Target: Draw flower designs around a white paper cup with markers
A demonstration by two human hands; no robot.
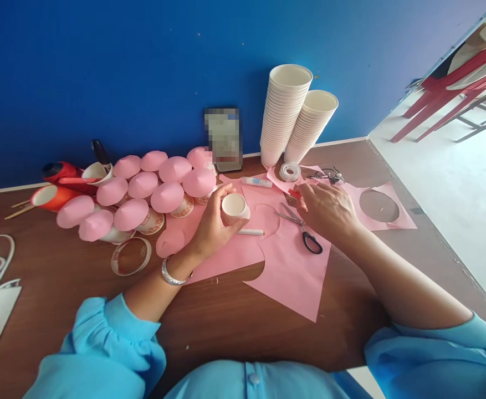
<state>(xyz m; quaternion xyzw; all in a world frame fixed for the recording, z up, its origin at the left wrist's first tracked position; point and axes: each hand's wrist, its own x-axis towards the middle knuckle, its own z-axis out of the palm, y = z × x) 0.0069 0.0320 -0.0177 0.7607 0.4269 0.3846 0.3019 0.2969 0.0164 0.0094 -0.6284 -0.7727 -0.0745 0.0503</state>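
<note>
My left hand (213, 221) is closed around a small cut-down paper cup (234, 206), its open mouth facing up, over a pink paper sheet (288, 266) with round holes cut out. My right hand (323, 208) rests farther right on the pink paper, fingers curled on a small red thing (295, 193) that I cannot make out. Black-handled scissors (303, 227) lie just under the right hand. A white pen (251, 232) lies beside the cup.
Several pink-capped cups (143, 191) cluster at the left. Two tall stacks of white cups (284, 111) lean against the blue wall. A tape roll (290, 172), a glue tube (257, 182), a cut cup ring (131, 256), red tools (60, 172) and a phone (224, 138) lie around.
</note>
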